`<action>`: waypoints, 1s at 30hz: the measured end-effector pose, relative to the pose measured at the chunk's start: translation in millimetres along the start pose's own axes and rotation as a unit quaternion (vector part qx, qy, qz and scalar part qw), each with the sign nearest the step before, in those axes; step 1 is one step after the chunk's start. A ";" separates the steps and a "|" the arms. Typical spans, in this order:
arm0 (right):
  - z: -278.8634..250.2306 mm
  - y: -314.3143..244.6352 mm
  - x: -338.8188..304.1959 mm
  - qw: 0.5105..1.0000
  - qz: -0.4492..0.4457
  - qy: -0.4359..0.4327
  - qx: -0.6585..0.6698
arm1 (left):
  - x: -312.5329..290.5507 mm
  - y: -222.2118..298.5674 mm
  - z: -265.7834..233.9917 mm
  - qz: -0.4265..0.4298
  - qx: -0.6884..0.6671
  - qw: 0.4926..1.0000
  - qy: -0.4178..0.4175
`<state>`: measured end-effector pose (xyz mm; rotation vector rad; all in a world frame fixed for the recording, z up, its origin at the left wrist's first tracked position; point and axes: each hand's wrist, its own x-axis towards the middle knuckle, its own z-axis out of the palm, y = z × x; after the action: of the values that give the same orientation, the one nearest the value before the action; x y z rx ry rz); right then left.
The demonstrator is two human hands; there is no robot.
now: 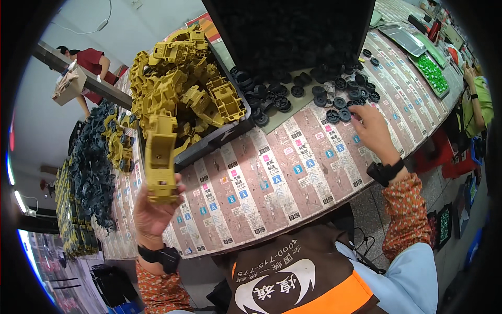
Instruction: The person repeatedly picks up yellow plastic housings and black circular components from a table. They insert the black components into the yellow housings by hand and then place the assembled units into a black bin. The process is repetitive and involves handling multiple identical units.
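My left hand (157, 209) is closed around the lower end of a yellow plastic toy vehicle body (161, 152). The body is held upright above the table, in front of a crate of similar parts. At the right, my right hand (374, 131) reaches over the table beside a loose cluster of black toy wheels (344, 115). Its thumb and forefinger are apart at the edge of the nearest wheels, and no wheel can be seen between them.
A black crate (209, 144) heaped with yellow vehicle bodies (167, 89) stands at left. Behind the wheels a large dark bin (293, 36) lies tipped toward me. Dark parts (94, 162) pile up at far left. A tray of green pieces (431, 73) and co-workers are farther off.
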<state>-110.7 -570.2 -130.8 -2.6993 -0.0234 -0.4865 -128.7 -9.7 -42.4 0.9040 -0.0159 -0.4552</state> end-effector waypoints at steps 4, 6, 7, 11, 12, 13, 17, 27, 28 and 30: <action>21.4 -9.3 15.3 0.995 -0.044 -0.029 -0.085 | 6.9 -41.5 5.6 -0.046 -0.036 0.998 -0.006; 30.9 -9.8 17.9 0.994 -0.042 -0.035 -0.093 | 11.7 -56.3 8.7 -0.059 -0.065 0.996 -0.005; 35.3 -4.4 17.1 0.994 -0.042 -0.041 -0.093 | 12.9 -63.1 8.7 -0.057 -0.067 0.996 -0.003; 31.0 -15.2 8.1 0.998 -0.051 -0.032 -0.019 | 7.8 -97.2 18.3 -0.068 -0.280 0.949 -0.124; 31.1 -6.5 2.9 0.998 -0.044 -0.033 -0.023 | 7.6 -107.6 22.4 -0.075 -0.305 0.937 -0.155; 30.2 -7.2 -1.6 0.999 -0.039 -0.028 -0.016 | 7.0 -118.7 19.4 -0.091 -0.323 0.926 -0.175; 20.9 -24.9 -18.5 0.993 -0.005 -0.053 0.101 | 10.5 -127.2 32.1 -0.159 -0.201 0.956 -0.145; 36.5 -177.5 -65.4 0.668 0.146 -0.287 0.671 | 22.6 -150.0 72.7 -0.191 -0.053 0.974 -0.113; 37.5 -184.5 -67.8 0.645 0.154 -0.297 0.687 | 20.1 -151.4 71.1 -0.194 -0.012 0.977 -0.089; 40.2 -193.6 -71.9 0.726 0.076 -0.265 0.630 | 15.2 -155.4 66.4 -0.199 0.069 0.977 -0.041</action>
<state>-181.4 -372.5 -116.4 -1.3546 -0.2056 0.3259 -186.5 -148.1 -121.8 1.0279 0.0588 -0.8727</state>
